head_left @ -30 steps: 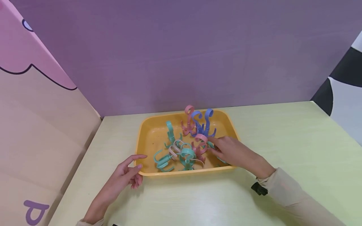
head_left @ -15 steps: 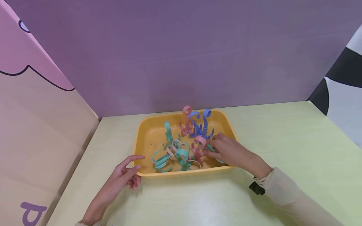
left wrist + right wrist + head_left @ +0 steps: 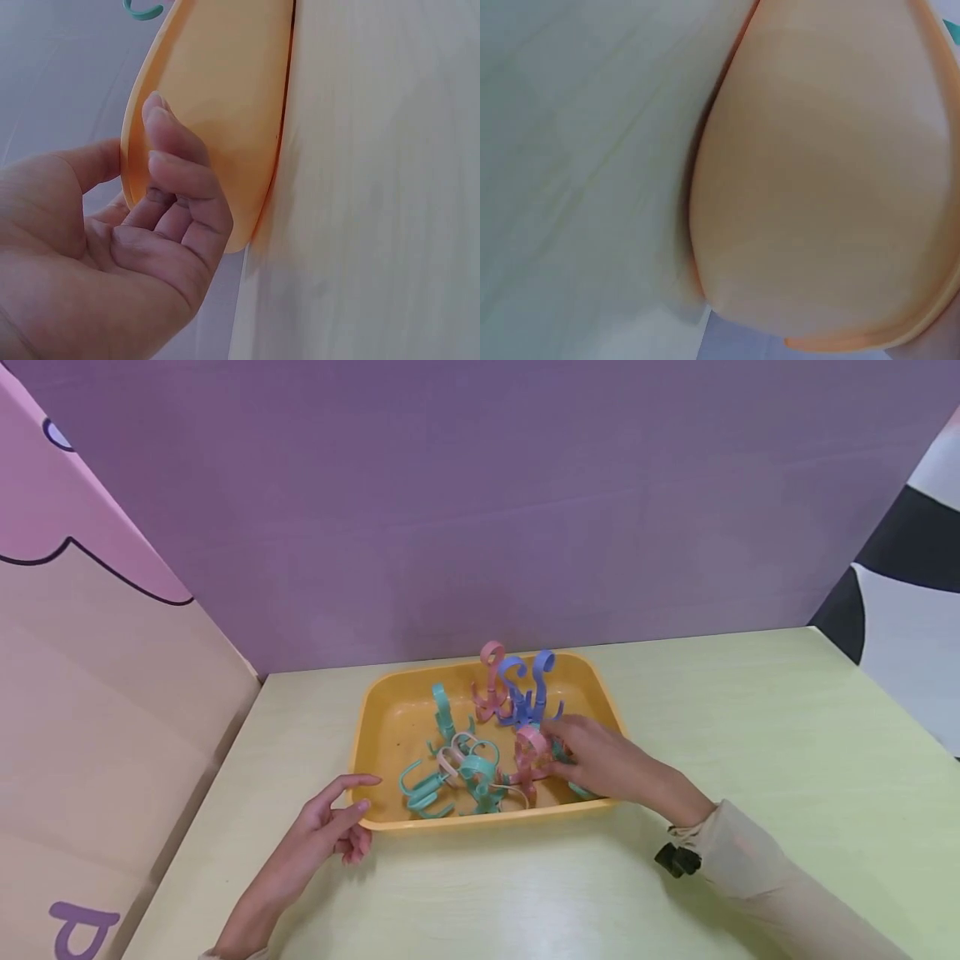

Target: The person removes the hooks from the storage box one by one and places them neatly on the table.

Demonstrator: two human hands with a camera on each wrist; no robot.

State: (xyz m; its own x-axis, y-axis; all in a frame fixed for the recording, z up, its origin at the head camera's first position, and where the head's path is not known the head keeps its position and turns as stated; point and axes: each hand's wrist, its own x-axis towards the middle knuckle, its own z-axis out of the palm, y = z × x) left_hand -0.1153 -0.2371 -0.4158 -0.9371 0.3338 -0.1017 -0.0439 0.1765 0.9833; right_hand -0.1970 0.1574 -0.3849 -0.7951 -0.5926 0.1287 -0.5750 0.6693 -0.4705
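A yellow plastic tray (image 3: 408,681) on the table holds several pink, teal and blue claw hooks with curled tops. At the tray's near right side, my right hand (image 3: 611,764) has thumb and index finger round the right side of a pink claw hook (image 3: 528,777). A teal hook (image 3: 577,789) lies partly hidden under that hand. My left hand (image 3: 318,831) rests at the near left corner, index finger over the rim and thumb tip at it. In the left wrist view, the other fingers (image 3: 184,176) bend loosely before the tray's outer wall (image 3: 232,97).
Two blue hooks (image 3: 538,689) and another pink hook (image 3: 491,681) stand at the back of the tray. Teal hooks (image 3: 426,795) lie at front left, some tangled with pale pink ones. A purple wall (image 3: 465,510) rises behind the table (image 3: 712,710).
The pink hook by my right hand tips and shifts slightly toward the near right, while the fingers close in on it. My left hand keeps its place at the tray's corner.
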